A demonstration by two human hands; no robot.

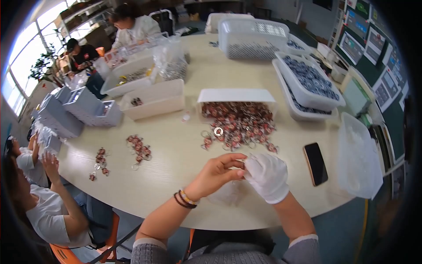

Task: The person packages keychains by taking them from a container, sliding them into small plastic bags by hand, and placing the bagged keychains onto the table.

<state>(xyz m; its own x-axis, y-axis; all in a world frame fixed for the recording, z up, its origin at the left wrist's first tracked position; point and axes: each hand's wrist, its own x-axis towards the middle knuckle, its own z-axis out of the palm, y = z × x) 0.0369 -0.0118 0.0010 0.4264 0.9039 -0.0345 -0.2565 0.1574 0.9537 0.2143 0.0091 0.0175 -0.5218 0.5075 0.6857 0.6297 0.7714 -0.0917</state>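
Broadly, the pale desk (178, 136) carries far more loose pieces than grouped ones, so the work looks to be at an early stage, though that is only a judgement from how things lie. At its middle, beyond the hands, a white bin (237, 95) lies tipped with its opening toward the near side, and the big heap of red keyring pieces (239, 125) spills from it; this seems to be the part left to handle. To the left and farther off, a shallow tub (154, 104) holds just a few small pieces. On the left side of the desk lie two small clusters, the right cluster (140, 151) and the left cluster (101, 165), perhaps handled already, but I cannot tell. As for the grip, the bare left hand (216, 172) and the gloved right hand (268, 176) meet near the heap's near edge, above a pale, see-through bundle (226, 194). The left fingers are curled with the thumb drawn close to them, and the gloved fingers are bunched together at the same spot. Whether either grip is fully closed, and on what, cannot be told; anything tiny pinched there is hidden.
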